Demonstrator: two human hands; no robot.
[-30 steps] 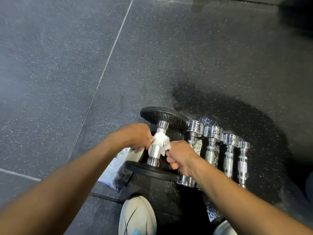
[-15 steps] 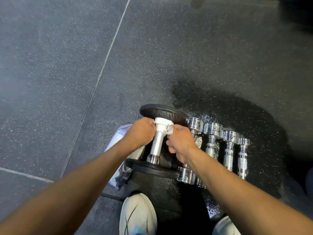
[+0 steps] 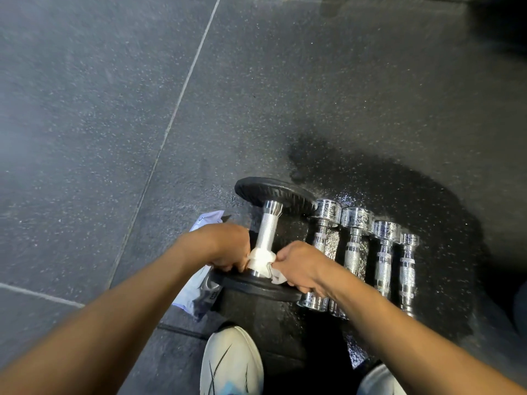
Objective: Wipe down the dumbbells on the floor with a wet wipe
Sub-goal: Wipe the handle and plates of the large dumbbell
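Two hands, left hand (image 3: 225, 246) and right hand (image 3: 302, 266), each grip pinching white wet wipe (image 3: 261, 259) around black dumbbell (image 3: 268, 229) handle

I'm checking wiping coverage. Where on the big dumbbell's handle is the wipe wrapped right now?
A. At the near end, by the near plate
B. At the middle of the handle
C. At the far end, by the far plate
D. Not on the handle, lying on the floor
A: the wipe circles the handle just above the near plate, pulled taut by the left hand and right hand.
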